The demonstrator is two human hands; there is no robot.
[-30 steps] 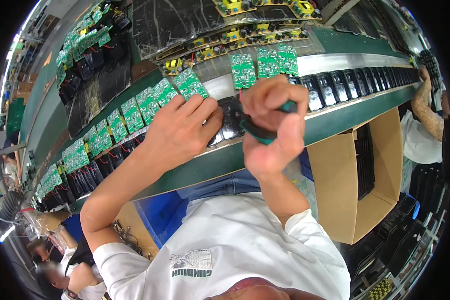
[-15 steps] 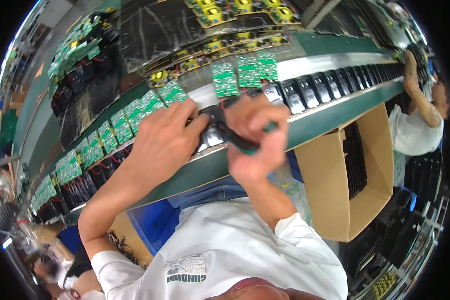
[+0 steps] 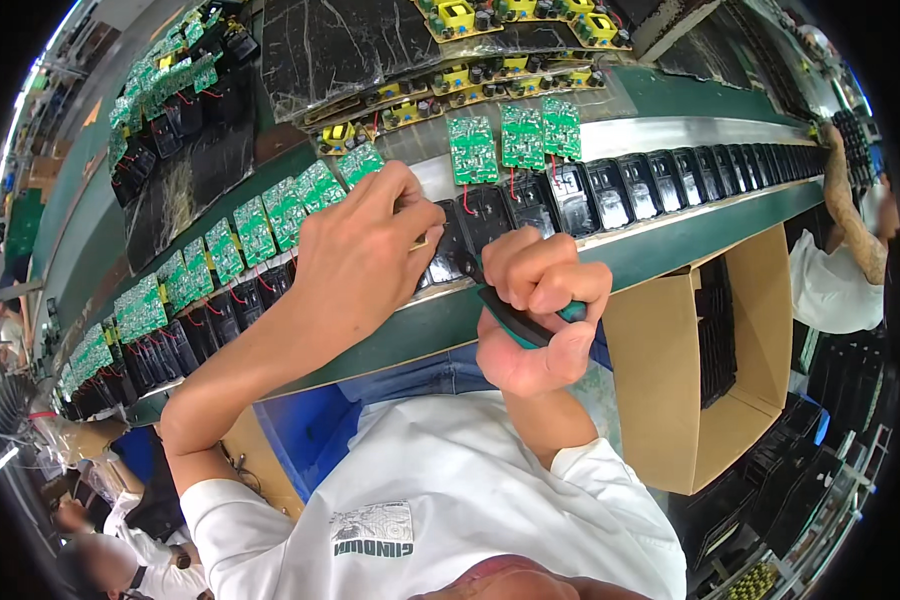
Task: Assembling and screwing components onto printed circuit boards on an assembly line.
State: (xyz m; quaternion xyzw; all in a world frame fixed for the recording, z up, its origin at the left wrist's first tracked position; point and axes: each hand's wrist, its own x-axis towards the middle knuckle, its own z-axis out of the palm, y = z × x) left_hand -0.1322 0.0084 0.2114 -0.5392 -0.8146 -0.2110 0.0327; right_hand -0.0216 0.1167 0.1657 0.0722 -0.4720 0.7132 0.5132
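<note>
My right hand [image 3: 542,310] is wrapped round a pair of hand pliers [image 3: 518,322] with green-and-black handles. Their dark jaws point left, at the edge of an open black plastic case [image 3: 453,245] in the row. Over the neighbouring case to the left is my left hand [image 3: 358,255], its thumb and fingers pinched together. What lies in that pinch is mostly hidden by the fingers. Just beyond the hands, green circuit boards [image 3: 472,150] hang by red wires from black cases [image 3: 487,212].
A long row of glossy black cases [image 3: 606,193] runs right along the green bench [image 3: 660,250]. Boards with yellow transformers [image 3: 457,17] are stacked at the back. An open cardboard box [image 3: 655,385] stands at the bench's near right. A co-worker's arm [image 3: 842,200] reaches in far right.
The whole view has shifted slightly, moving the bench rightward in the picture. My right hand with the pliers has drawn a little nearer and is less blurred. My left hand stays pinched.
</note>
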